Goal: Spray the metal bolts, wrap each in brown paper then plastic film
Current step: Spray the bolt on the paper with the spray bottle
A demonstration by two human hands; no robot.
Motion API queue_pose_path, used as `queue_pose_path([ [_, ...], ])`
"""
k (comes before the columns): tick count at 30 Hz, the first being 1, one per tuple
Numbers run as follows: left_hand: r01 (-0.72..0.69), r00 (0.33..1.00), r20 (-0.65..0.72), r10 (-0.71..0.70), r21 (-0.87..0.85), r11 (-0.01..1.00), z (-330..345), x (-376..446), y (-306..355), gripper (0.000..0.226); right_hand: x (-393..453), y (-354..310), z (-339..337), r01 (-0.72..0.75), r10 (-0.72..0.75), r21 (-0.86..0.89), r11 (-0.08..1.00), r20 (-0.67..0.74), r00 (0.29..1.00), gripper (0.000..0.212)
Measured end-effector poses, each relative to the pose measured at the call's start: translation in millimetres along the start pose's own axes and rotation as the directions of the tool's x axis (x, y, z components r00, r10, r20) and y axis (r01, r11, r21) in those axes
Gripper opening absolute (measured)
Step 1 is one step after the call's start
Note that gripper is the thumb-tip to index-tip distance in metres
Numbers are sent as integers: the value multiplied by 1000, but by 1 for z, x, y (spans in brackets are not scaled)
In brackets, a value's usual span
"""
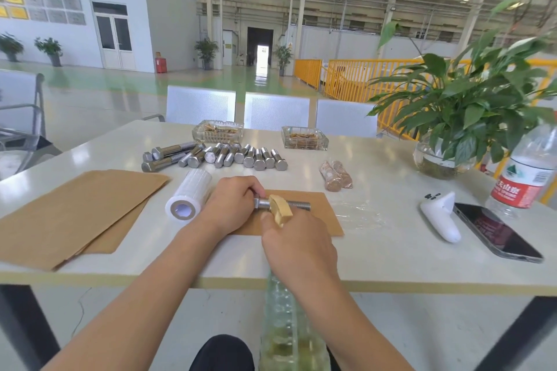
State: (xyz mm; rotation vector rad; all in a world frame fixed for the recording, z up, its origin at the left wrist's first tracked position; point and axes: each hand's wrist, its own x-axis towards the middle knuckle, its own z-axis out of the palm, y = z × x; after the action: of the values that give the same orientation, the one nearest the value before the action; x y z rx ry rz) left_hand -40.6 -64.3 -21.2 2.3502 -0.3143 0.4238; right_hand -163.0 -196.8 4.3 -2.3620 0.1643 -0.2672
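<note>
Crowded table (391, 250): stacked brown paper (75, 214) at 9 o'clock of the hands, a film roll (190, 199) just beside the left wrist, a heap of bare bolts (217, 155) at 12, two glass trays (218, 131) behind them, two wrapped bolts (336, 175) at 1 o'clock, crumpled film (358, 214) at 3. Farther right – a white gadget (441, 217) touching a phone (497, 232), a water bottle (524, 175) with a red label in Chinese characters, a potted plant (461, 105). Bolt (283, 204) lying on a single paper sheet (322, 217) near the front edge, long axis left-right, head toward 9 o'clock, threaded end toward 3. Left hand (233, 205) curled round the head end, pinning it. Right hand (298, 244) wrapped round a clear spray bottle (286, 325) whose tan nozzle sits right over the shank – liquid yellowish, bottle body hanging below the table edge. Red characters on the far wall, too blurred to read.
</note>
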Motion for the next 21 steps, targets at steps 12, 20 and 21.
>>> queue_pose_path([
  [12, -18, 1000, -18, 18, -31, 999, 0, -2, 1, 41, 6, 6, -10, -81, 80, 18, 997, 44, 996, 31],
  [20, 3, 1000, 5, -3, 9, 1000, 3, 2, -2, 41, 32, 3, -118, -28, 60, 283, 959, -102, 993, 50],
  [21, 3, 1000, 10, -4, 20, 1000, 3, 3, -2, 41, 39, 1, -136, 23, 27, 292, 956, -166, 986, 48],
])
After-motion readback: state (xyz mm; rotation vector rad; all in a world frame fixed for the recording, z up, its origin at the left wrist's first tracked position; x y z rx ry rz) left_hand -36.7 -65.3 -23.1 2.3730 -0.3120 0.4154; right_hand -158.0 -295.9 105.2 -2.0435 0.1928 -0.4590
